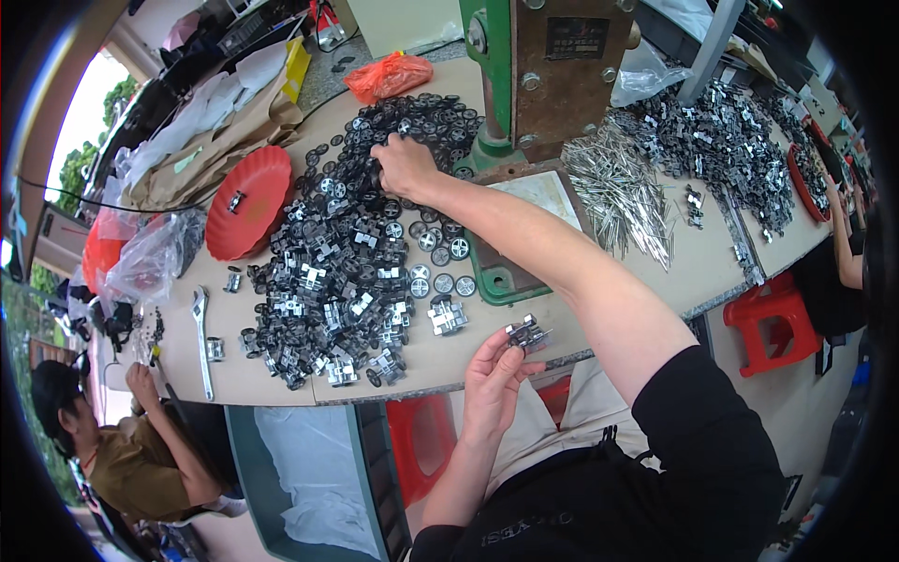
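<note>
Pieces with wheels (328,288) heap left of centre, apparently done; many loose wheels (438,114) remain at upper centre. Lower centre, the left hand (494,379) pinches a small metal part (528,333); the right hand (406,167) is among the loose wheels, its grip impossible to tell.

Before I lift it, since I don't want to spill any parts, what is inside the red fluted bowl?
Inside the red fluted bowl, one small silver-and-black part shows. Whatever may lie beneath the bowl is covered and cannot be seen.
</note>
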Motion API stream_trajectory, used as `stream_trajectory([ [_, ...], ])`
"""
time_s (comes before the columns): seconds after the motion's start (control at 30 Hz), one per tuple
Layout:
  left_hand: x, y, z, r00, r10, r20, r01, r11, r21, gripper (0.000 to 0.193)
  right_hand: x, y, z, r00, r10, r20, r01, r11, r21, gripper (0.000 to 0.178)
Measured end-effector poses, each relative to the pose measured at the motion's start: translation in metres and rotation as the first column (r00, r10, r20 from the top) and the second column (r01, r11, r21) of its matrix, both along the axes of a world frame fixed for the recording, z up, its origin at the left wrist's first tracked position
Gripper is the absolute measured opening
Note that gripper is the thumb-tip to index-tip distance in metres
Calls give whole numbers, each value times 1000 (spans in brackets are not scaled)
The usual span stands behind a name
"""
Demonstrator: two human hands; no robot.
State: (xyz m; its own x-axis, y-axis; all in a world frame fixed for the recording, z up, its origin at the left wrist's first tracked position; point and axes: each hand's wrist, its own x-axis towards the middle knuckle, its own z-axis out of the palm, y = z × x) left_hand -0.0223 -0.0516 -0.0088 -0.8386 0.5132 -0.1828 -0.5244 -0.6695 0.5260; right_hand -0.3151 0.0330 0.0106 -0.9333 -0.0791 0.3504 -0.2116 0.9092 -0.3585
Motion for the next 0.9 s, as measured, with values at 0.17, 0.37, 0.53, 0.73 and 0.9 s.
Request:
stream_trajectory([
  [0.17, 3, 0, -1, 1000, 11, 15, -11, 1000, -1, 27, -6, 9, 5, 999, 44, 17, -42, 995, -89, 31],
  [0.37, 3, 2, 5, 1000, 3, 0, -3, 1000, -24, 27, 15, 19, 41, 983, 131, -132, -140, 988, -66, 32],
  [0.53, 2, -3, 3, 1000, 29, -3, -29, 1000, -11, 27, 100, 36, 67, 954, 271, -125, -285, 952, -115, 31],
  [0.73, 7, 2, 5, 999, 5, -34, -6, 999, -35, 30, 224, 138, 61, 989, 128, -76, -138, 980, -144, 29],
  [0.9, 17, 22, 7, 996, -65, -56, 64, 998, -9, 27, 297, 250, 33, 952, -305, 6, 303, 946, -114, 27],
])
